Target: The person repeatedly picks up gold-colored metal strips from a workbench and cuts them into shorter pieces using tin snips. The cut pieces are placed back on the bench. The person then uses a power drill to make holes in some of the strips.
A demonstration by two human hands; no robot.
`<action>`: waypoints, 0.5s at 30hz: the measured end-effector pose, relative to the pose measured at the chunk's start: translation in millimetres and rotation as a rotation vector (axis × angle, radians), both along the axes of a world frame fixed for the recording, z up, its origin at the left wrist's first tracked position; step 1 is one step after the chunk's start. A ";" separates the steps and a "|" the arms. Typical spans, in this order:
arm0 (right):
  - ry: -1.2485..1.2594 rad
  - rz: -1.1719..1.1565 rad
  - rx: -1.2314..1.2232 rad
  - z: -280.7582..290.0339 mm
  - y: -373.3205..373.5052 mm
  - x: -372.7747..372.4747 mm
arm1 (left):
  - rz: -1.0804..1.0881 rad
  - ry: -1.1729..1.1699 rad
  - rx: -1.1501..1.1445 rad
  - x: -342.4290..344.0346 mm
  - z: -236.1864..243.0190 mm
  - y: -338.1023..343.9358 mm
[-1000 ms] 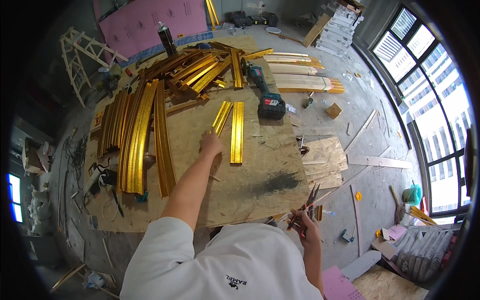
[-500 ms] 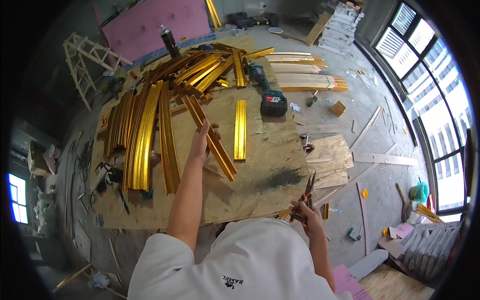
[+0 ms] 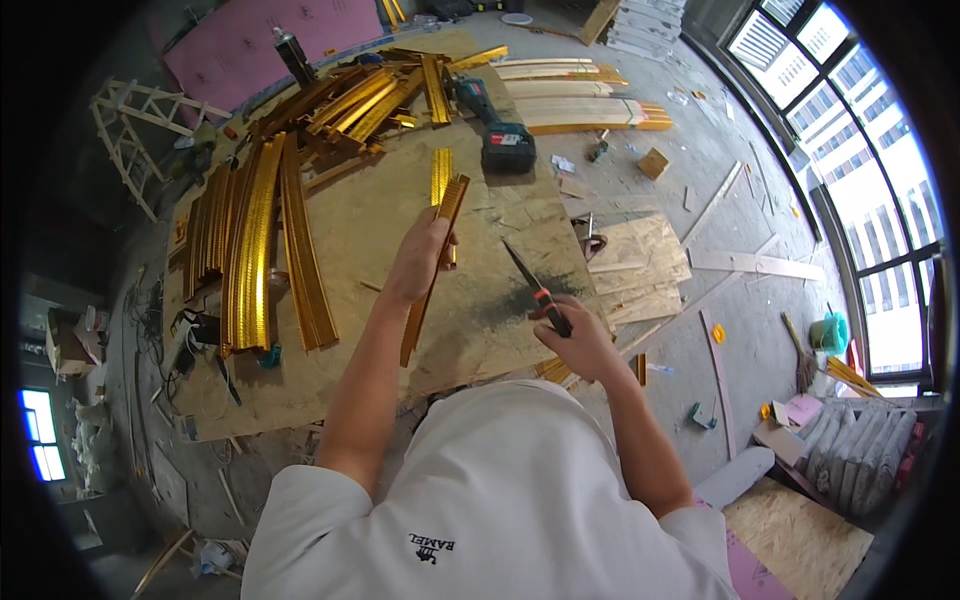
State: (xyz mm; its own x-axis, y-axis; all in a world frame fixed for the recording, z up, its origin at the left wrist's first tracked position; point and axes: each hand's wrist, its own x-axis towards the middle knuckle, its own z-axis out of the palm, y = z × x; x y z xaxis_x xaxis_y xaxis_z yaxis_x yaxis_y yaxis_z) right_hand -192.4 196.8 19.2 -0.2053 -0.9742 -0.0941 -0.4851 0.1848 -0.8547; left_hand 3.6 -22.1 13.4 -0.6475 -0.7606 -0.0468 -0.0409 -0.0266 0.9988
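My left hand (image 3: 422,258) is closed around a short gold trim strip (image 3: 416,325), holding it tilted above the plywood table (image 3: 350,250). Partly behind it, another gold strip (image 3: 441,170) lies on the board. In my right hand (image 3: 580,338) are slim, pointed long-nose pliers (image 3: 527,268) with orange-and-black handles. Their dark tip points up and left, apart from the strip. Long gold strips (image 3: 252,250) lie side by side at the left of the table, and a loose pile of gold pieces (image 3: 350,105) covers its far end.
A cordless power tool (image 3: 500,135) lies near the table's right edge, and a spray can (image 3: 293,55) stands at the back. Bundled strips (image 3: 590,110) and plywood pieces (image 3: 640,262) lie on the floor at right. A wooden trestle (image 3: 145,125) stands at far left.
My left hand has turned the strip more upright and shifted it over the other strip. My right hand has risen over the table's front right, bringing the pliers closer. The view has shifted.
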 end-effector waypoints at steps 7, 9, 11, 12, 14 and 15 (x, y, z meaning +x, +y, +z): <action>0.143 0.052 0.024 11.1 -3.7 -9.7 | -0.037 -0.249 -0.095 -11.9 -9.1 37.3; 0.153 0.081 0.019 10.9 -2.2 -12.6 | -0.042 -0.275 -0.106 -10.0 -14.2 41.3; 0.147 0.095 0.044 14.6 -0.6 -12.0 | -0.049 -0.298 -0.127 -10.4 -11.6 46.1; 0.143 0.103 0.056 16.9 -0.1 -11.5 | -0.052 -0.309 -0.082 -9.8 -9.0 48.1; 0.146 0.141 0.057 19.6 0.7 -11.2 | -0.059 -0.328 0.008 -8.1 -3.5 51.5; 0.147 0.158 0.057 20.7 1.2 -11.4 | -0.067 -0.322 0.005 -7.0 -1.9 52.3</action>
State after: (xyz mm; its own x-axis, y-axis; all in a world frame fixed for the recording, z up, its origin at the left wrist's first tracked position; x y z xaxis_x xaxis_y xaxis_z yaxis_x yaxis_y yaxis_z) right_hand -203.8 198.0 39.9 -0.0661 -0.9892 -0.1306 -0.6306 0.1429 -0.7628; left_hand -3.4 30.1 11.5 -0.6475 -0.7161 -0.2607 -0.3561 -0.0182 0.9343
